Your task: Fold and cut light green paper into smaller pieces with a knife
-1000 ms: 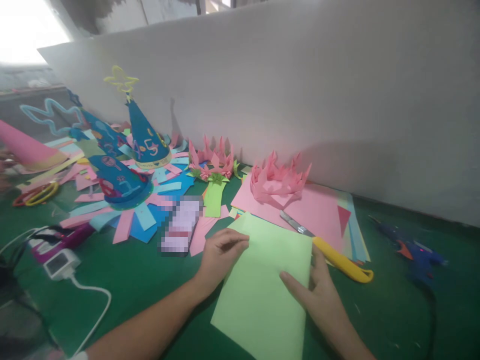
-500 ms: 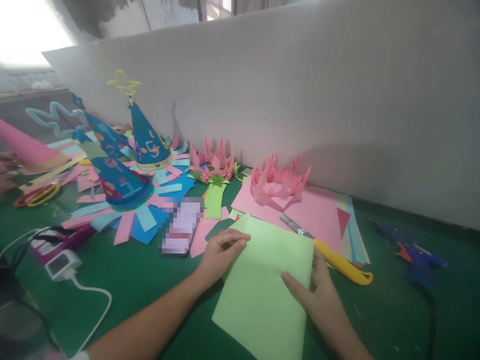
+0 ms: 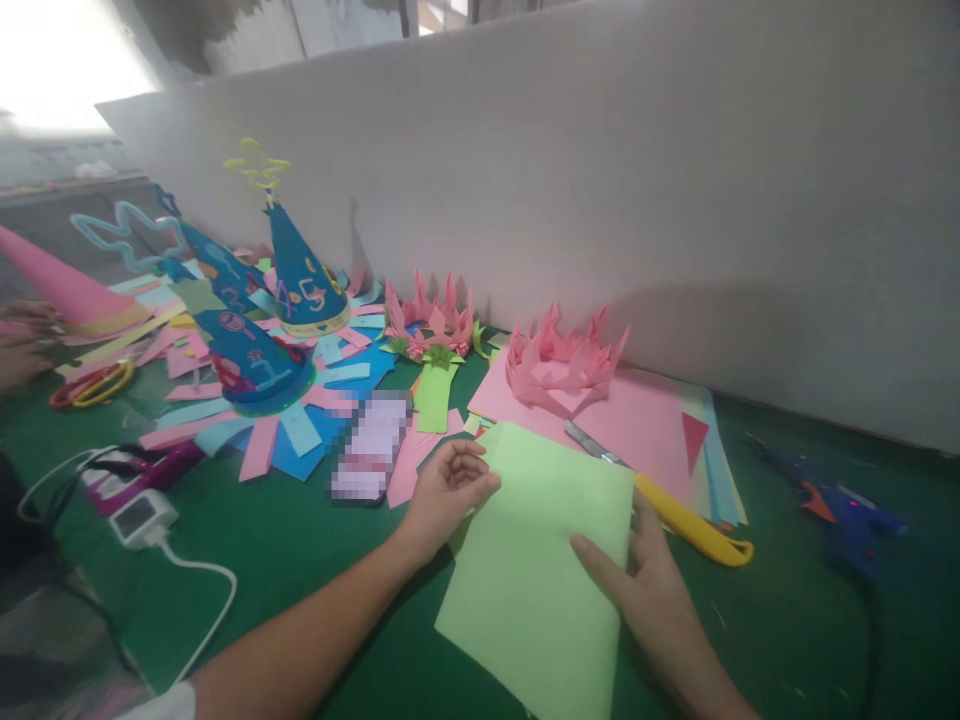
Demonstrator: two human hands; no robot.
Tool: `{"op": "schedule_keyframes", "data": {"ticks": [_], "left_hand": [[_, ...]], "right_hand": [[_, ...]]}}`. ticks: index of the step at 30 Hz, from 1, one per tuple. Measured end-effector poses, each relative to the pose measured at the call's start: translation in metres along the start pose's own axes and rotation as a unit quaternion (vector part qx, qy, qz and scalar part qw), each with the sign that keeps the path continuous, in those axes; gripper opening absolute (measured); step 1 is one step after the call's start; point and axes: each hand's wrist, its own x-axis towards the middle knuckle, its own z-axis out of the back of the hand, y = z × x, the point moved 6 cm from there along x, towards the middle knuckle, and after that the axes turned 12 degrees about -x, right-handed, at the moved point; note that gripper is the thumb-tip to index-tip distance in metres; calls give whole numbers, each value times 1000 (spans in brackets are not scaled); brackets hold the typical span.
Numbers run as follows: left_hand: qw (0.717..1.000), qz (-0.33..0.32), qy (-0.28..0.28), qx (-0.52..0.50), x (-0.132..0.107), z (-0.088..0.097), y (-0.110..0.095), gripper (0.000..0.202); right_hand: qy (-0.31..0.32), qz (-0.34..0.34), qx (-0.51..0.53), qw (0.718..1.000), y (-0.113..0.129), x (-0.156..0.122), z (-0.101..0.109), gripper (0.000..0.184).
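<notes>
A light green paper sheet lies on the green table in front of me. My left hand grips its left edge near the far corner, fingers curled over the paper. My right hand holds the right edge, thumb on top of the sheet and fingers behind it. Yellow-handled scissors lie just beyond my right hand, the blades resting on a stack of pink and coloured paper.
Two pink paper crowns stand by the white wall. Blue cone hats sit on paper strips at left, beside a phone. A blue glue gun lies at right, a charger with cable at left. Another person's hands are at far left.
My left hand has lifted the sheet's left edge slightly and curled more over it. The view has shifted a little to the left; the right hand stays on the right edge.
</notes>
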Motion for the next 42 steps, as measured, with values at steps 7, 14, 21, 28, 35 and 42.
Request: {"op": "schedule_keyframes", "data": {"ticks": [7, 14, 21, 28, 35, 42], "left_hand": [[998, -33, 10, 45, 1, 3, -1, 38], [958, -133, 34, 254, 9, 8, -8, 5], [924, -157, 58, 345, 8, 4, -12, 8], [910, -161, 73, 375, 10, 5, -11, 8], [882, -200, 86, 417, 9, 2, -12, 9], [832, -258, 132, 474, 2, -7, -14, 10]], "right_hand": [[24, 8, -19, 1000, -11, 5, 2, 89], [-85, 309, -309, 895, 31, -5, 10, 59], [150, 417, -477, 759, 20, -23, -33, 32], [190, 428, -521, 714, 12, -24, -39, 38], [193, 437, -526, 703, 13, -24, -40, 39], [201, 436, -529, 699, 11, -24, -40, 39]]}}
